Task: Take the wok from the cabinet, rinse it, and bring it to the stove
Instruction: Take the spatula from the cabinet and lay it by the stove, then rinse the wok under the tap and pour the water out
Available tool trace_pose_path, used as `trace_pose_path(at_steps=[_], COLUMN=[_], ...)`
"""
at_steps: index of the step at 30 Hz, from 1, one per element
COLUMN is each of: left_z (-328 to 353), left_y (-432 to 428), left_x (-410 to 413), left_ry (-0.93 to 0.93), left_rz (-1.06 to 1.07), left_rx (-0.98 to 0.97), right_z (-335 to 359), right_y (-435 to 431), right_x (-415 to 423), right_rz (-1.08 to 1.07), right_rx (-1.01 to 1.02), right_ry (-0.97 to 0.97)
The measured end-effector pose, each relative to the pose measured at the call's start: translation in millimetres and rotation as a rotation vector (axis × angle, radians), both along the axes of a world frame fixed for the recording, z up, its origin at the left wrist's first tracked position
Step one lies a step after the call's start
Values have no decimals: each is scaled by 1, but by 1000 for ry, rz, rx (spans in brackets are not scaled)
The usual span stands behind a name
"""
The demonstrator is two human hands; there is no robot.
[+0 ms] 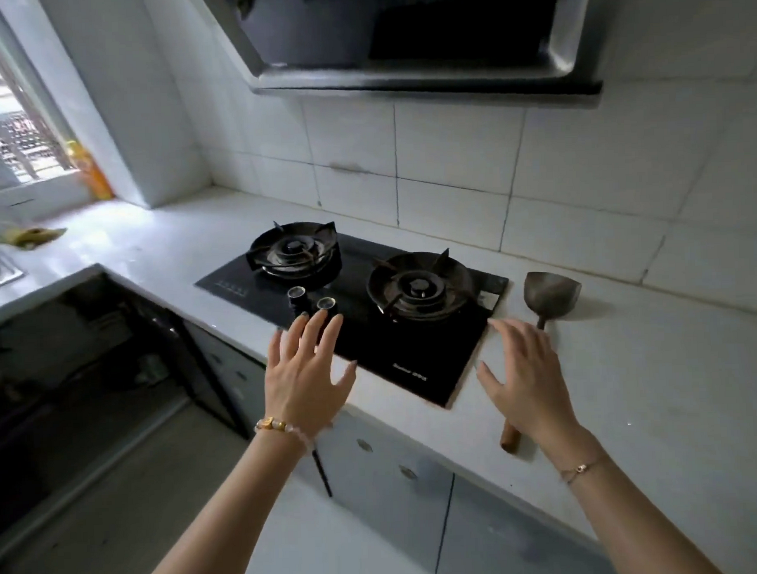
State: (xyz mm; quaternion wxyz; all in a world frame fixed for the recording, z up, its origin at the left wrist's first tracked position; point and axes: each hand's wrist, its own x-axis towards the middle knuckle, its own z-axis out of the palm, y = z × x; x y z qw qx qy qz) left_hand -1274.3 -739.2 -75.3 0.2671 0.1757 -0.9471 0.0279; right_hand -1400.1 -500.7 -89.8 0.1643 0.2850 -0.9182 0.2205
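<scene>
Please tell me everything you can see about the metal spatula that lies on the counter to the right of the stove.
The spatula is a wok turner with a broad, scoop-shaped blade of dull, dark grey metal, a thin metal neck and a brown handle that looks wooden. It lies flat on the white countertop, just right of the black gas stove, blade toward the tiled wall and handle end near the counter's front edge. The open right hand hides its middle part; whether the hand touches it cannot be told.

Black glass two-burner stove (413, 350) set flush into the white counter (629, 385), both burners bare. Two round knobs at front left. Cabinet (383, 471) doors below, shut.
</scene>
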Motion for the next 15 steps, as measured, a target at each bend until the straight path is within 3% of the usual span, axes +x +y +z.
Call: trace_pose_path(at_steps=[15], left_z=[3], left_y=[-208], left_x=[204], left_ry=[63], left_rz=[586], left_rx=[-32], right_z=[35], right_y=[-296], right_x=[107], right_rz=[523], right_rx=[1], right_ry=[92])
